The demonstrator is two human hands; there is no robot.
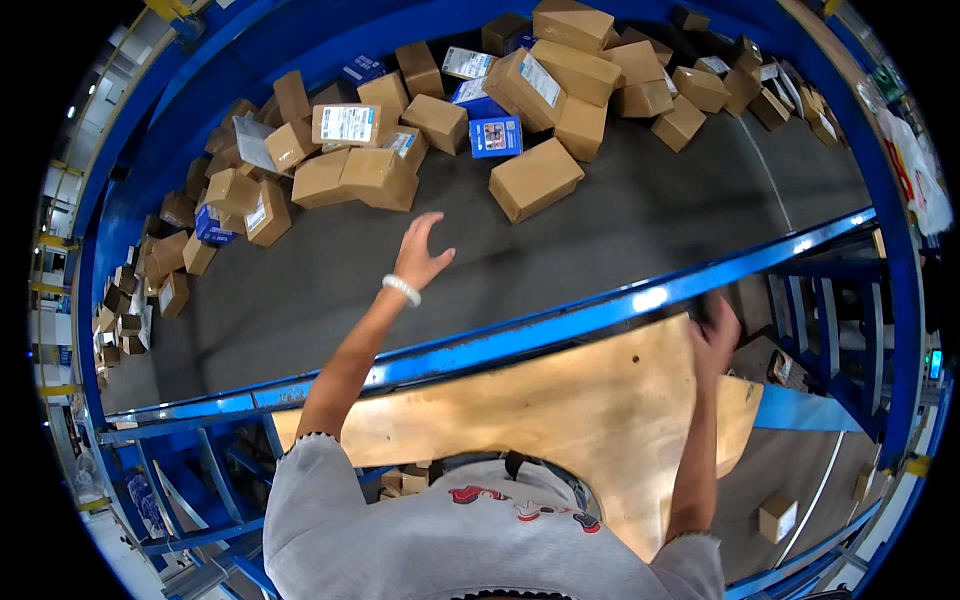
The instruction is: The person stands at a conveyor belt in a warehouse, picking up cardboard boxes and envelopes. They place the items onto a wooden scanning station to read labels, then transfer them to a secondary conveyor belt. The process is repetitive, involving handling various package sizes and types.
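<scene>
My left hand point(419, 252) reaches out over the dark grey conveyor belt point(620, 215), fingers spread, holding nothing; a white bead bracelet sits on its wrist. The nearest parcels are a tan cardboard box point(375, 176) and a larger tilted cardboard box point(536, 179), both a short way beyond the fingers. My right hand point(716, 333) rests at the far right edge of the wooden board point(560, 410), blurred, beside the blue rail point(560, 325). Whether it grips anything is unclear.
Many cardboard parcels pile along the belt's far and left side, with a blue printed box point(495, 136) and a white-labelled box point(345, 124) among them. A blue steel frame point(900, 250) rings the belt. A lower belt at right carries a small box point(777, 517).
</scene>
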